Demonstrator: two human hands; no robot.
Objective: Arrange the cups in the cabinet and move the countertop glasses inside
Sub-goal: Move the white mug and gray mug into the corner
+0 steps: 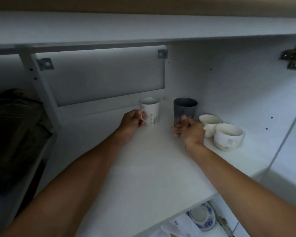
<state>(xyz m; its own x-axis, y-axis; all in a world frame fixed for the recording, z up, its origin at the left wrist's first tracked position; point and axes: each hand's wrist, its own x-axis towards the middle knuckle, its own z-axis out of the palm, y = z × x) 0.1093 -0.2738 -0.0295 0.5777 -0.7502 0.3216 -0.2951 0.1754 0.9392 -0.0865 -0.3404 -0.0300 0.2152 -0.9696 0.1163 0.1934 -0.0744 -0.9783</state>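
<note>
On the white cabinet shelf (143, 168) stands a white mug with a plant drawing (151, 111); my left hand (132, 121) grips its handle. To its right stands a tall dark grey mug (184, 108). My right hand (190, 130) is just in front of it, fingers loosely apart, thumb touching or almost touching the mug's lower side. Two cream teacups (209, 123) (228, 135) sit side by side at the right, close to the cabinet wall. No glasses are visible.
The cabinet's back panel (101, 77) and right side wall (246, 93) close in the shelf. A door hinge (293, 56) sits at the upper right. Below the shelf lies a blue-patterned plate (203, 218). A dark bundle (12, 134) fills the left compartment.
</note>
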